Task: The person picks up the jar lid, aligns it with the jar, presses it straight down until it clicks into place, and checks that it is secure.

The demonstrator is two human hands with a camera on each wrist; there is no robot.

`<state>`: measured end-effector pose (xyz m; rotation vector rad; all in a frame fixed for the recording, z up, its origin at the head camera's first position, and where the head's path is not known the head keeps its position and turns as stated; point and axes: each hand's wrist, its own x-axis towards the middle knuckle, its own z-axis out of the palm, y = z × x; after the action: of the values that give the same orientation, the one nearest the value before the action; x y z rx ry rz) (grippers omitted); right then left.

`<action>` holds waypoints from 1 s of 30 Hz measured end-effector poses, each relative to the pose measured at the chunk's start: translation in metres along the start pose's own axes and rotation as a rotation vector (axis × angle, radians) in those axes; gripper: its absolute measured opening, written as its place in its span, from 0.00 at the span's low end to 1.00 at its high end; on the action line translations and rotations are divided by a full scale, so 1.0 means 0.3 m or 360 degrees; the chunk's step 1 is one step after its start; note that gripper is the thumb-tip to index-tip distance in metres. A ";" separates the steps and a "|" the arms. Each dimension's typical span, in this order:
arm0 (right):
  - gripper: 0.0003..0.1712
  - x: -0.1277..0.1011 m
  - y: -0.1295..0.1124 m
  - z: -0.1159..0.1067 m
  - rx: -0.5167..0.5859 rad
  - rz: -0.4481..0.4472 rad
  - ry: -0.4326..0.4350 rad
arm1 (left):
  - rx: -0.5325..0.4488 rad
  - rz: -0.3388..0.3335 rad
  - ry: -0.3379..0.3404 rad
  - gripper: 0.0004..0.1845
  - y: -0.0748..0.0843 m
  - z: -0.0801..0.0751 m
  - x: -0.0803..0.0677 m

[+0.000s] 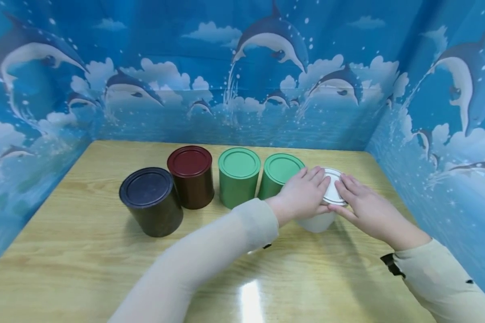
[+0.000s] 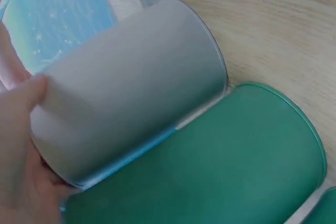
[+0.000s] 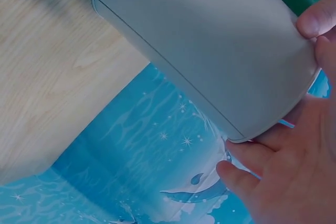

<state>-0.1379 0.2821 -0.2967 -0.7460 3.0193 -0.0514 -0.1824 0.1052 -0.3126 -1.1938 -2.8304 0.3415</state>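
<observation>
White and cylindrical, the white tin [image 1: 321,215] stands upright on the wooden table [image 1: 85,251], its long axis vertical and its lidded top facing up, at the right end of a row of tins and towards the table's right edge. Both hands meet over its top: the left hand [image 1: 303,195] lies across the near-left part of the white lid [image 1: 333,190] with its fingers reaching over the rim, and the right hand [image 1: 368,211] comes in from the right with its fingers spread on the lid and its thumb against the side below the rim. The left wrist view shows a thumb pressed on the tin's top edge; the right wrist view shows fingers curled round that same rim, so both hands grip the tin at its top. Just beside it on the left, touching or nearly so, stands a green tin [image 1: 279,175], partly hidden behind the left hand. Further left come a second green tin [image 1: 238,177], a dark red tin [image 1: 191,177] and, nearer the viewer, a black tin [image 1: 151,202], all upright with lids on. Dolphin-printed blue walls [image 1: 242,67] enclose the table on three sides.
</observation>
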 end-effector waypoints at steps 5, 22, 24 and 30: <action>0.42 0.002 0.007 0.011 -0.0002 0.0001 -0.0007 | 0.0077 -0.0056 0.0055 0.39 0.022 0.001 -0.010; 0.41 -0.002 0.001 0.042 0.0024 -0.0015 0.0053 | -0.0002 -0.0083 0.0073 0.36 0.023 0.010 -0.027; 0.41 -0.006 0.000 0.041 0.0053 -0.0003 0.0054 | 0.0022 -0.0094 0.0063 0.36 0.027 0.006 -0.034; 0.42 -0.019 -0.004 0.041 0.0050 0.0028 0.0071 | 0.0092 -0.0096 0.0084 0.33 0.037 0.002 -0.059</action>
<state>-0.1317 0.2834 -0.3087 -0.7257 3.0592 -0.1167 -0.1622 0.1001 -0.3148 -1.0879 -2.7846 0.3799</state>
